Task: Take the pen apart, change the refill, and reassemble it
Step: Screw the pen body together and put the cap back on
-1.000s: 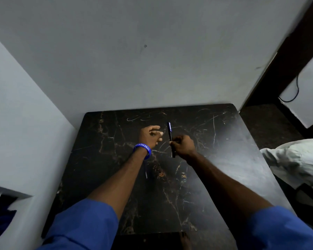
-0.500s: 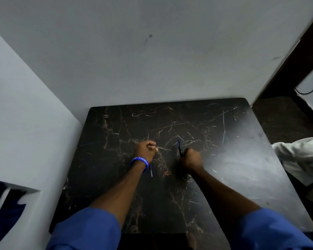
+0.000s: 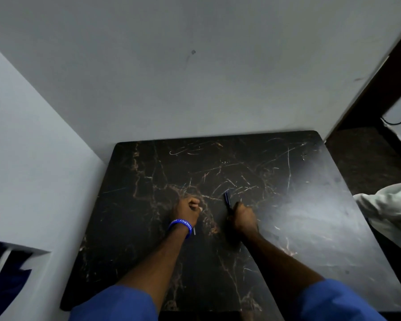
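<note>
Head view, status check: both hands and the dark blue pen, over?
Right hand shut on dark blue pen, tip pointing away. Left hand fisted, thin grey rod showing below it; contents unclear. Black marble table unobstructed.

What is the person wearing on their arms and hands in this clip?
Both arms are bare from elbow to fingers, with no gloves. The left sleeve and right sleeve are blue and end around the elbow. A blue wristband with white lettering circles the left wrist. No rings or watch are visible.
</note>
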